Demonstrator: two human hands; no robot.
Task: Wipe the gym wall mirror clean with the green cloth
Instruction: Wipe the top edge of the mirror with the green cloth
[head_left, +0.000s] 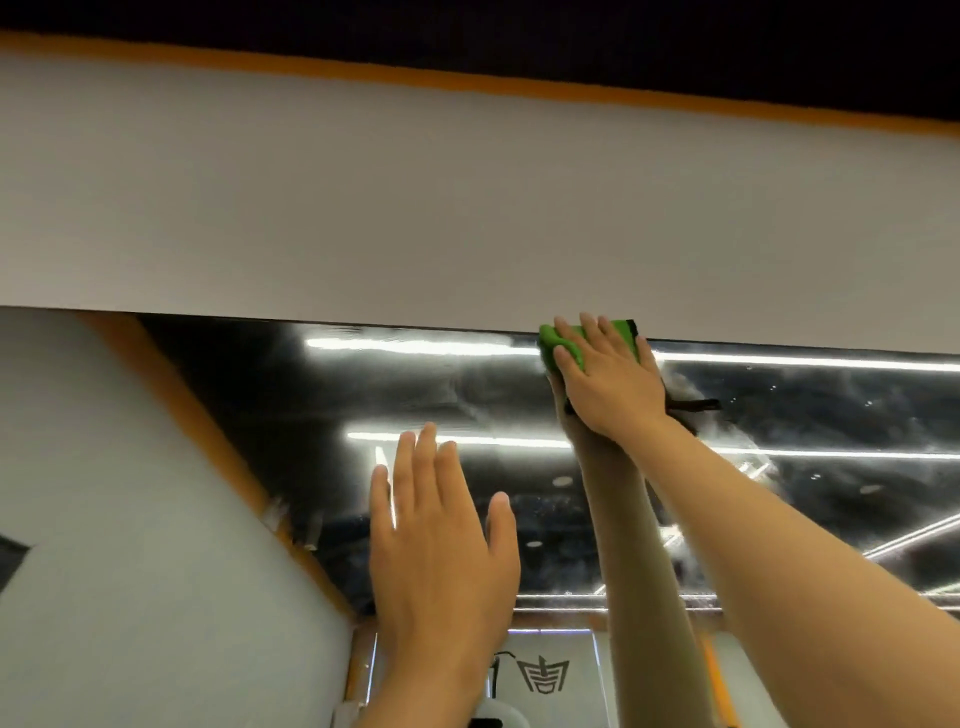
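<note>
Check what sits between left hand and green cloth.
Head view: only bare mirror glass, hazy with smears and reflected light strips. The left hand sits lower left of the green cloth, pressed by the right hand.

The right hand (608, 379) covered most of the green cloth (623, 332), so only its upper edge and left corner showed. Both forearms ran off the picture's lower edges. The mirror (415, 389) was cut by the right edge, and its reflections were smeared. Whether the left hand (441, 545) touched it could not be told.
</note>
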